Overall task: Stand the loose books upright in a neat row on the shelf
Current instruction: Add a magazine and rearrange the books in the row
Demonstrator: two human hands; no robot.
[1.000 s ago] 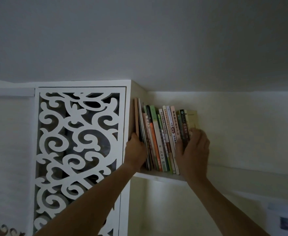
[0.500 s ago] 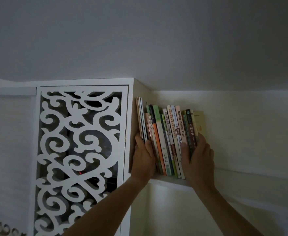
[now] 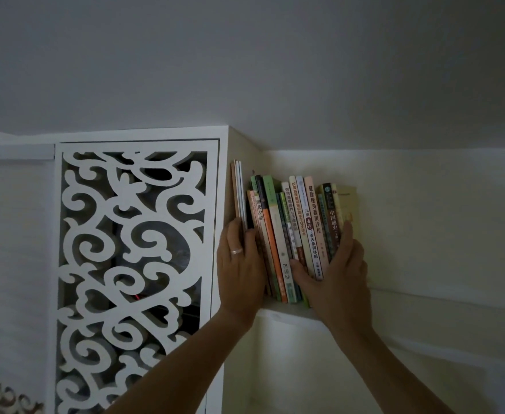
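Now the row of thin, colourful paperback books at centre frame stands tighter than a second ago, spines still leaning left on the white shelf board. My left hand, silver ring on, has slid up, flat fingers pressing the row's left end; my right hand cups the yellowish end books. Left of it stands the white scroll-cut lattice panel.

Both forearms are seen bare, no sleeve reaching into view. A plain band ring, seemingly silver in the dim light, is worn on the left hand.
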